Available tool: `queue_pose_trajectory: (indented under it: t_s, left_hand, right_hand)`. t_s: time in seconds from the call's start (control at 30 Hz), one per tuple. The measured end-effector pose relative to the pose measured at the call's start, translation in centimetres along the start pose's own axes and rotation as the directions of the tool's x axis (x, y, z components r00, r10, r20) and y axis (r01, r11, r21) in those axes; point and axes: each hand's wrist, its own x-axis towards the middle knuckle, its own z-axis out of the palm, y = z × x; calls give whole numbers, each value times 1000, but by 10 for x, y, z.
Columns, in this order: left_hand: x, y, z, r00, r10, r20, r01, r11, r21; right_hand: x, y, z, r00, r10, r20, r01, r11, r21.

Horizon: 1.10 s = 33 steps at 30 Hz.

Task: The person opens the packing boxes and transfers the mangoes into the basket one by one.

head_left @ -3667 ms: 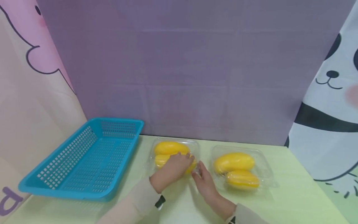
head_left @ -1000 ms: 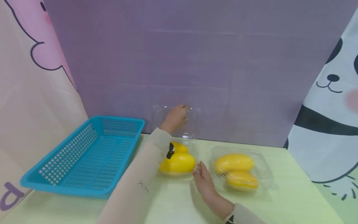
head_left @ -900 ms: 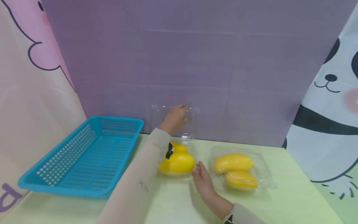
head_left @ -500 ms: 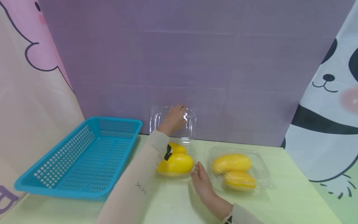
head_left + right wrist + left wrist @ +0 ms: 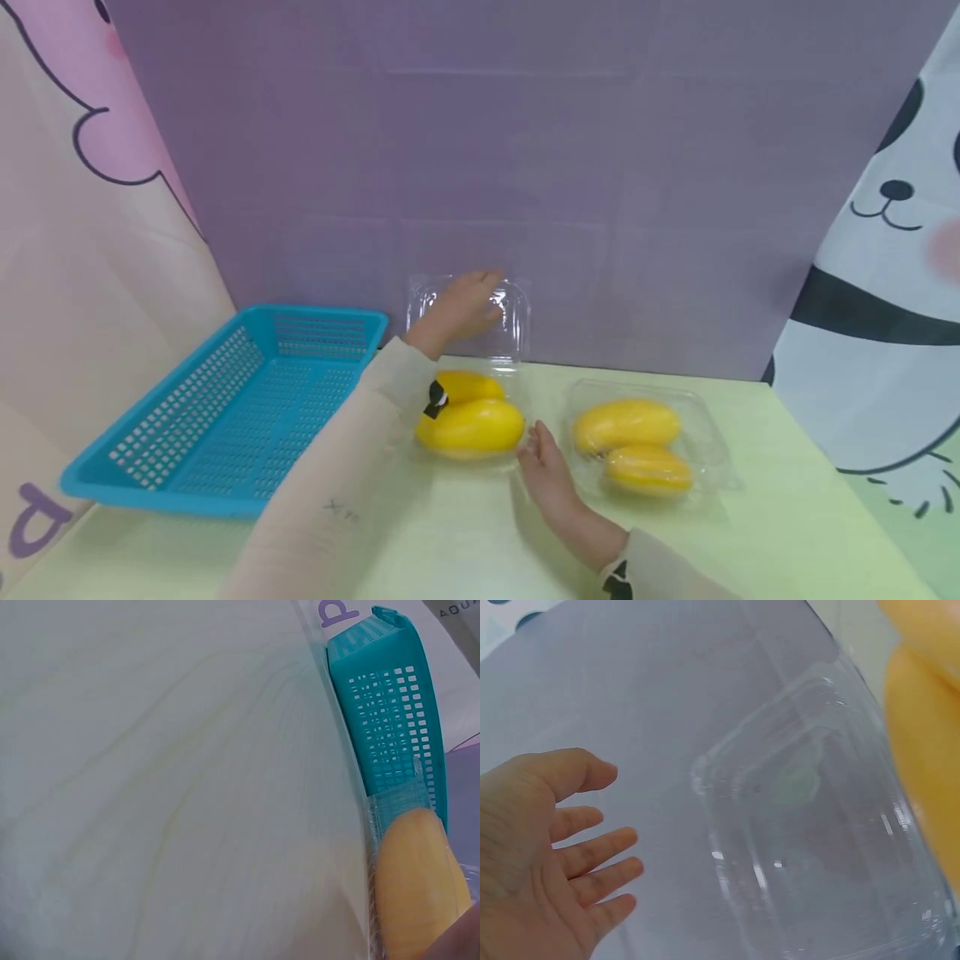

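A clear plastic clamshell box (image 5: 517,375) stands at the middle of the table with two yellow mango-like fruits (image 5: 471,427) inside. Its clear lid (image 5: 513,321) is raised upright against the purple backdrop. My left hand (image 5: 461,307) overlaps the lid in the head view; the left wrist view shows the hand (image 5: 562,855) with fingers spread and nothing in them, apart from the lid (image 5: 802,825). At the box's right edge, the thumb and fingertips of my right hand (image 5: 551,479) hold the rim. Only one of its fingers (image 5: 457,937) shows in the right wrist view, beside the fruit (image 5: 412,885).
To the right, a second clear box (image 5: 705,433) sits closed over two more yellow fruits (image 5: 626,427). A blue perforated basket (image 5: 247,417) lies at the left, its far end near the backdrop (image 5: 495,150). The pale green table (image 5: 465,533) ends at that backdrop.
The lid of the middle box has swung up and back from its earlier lowered position. My left hand has let go of it and its fingers have spread. My right hand has stayed at the rim.
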Motion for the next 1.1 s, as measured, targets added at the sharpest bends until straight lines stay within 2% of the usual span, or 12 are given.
queue_pose_trajectory:
  t_s: [0.1, 0.23, 0.37, 0.5, 0.57, 0.67, 0.8, 1.0, 1.1]
  left_hand:
    - [-4, 6, -5, 1000, 2, 21, -3, 999, 51]
    - [-14, 10, -7, 990, -48, 131, 42, 998, 50]
    - [-27, 11, -6, 957, -112, 268, 118, 993, -8]
    - [-41, 12, -7, 930, -124, 346, 138, 990, -17]
    - [-46, 15, -8, 925, -103, 365, 118, 993, -19]
    - [-51, 19, -5, 932, -35, 362, 31, 999, 16]
    - [-55, 22, 3, 928, 3, 371, -17, 999, 36]
    - [-64, 21, 21, 910, -28, 415, 32, 999, -1]
    - [-67, 19, 31, 901, -24, 433, 38, 999, -24]
  right_hand:
    - [2, -1, -1, 1000, 4, 0, -4, 1000, -2]
    - [4, -3, -1, 1000, 17, -13, -17, 1000, -2]
    - [4, -3, -1, 999, 27, -29, -28, 1000, -8]
    - [2, -3, -1, 999, 36, -29, -36, 999, -9]
    - [2, -3, -2, 999, 34, -27, -34, 999, -7]
    - [1, -3, -2, 999, 30, -27, -30, 1000, 0]
    - [0, -4, -2, 999, 31, -29, -31, 1000, 0]
    - [-1, -4, 0, 999, 42, -19, -42, 999, 18]
    - [-1, -4, 1, 999, 47, -15, -47, 998, 32]
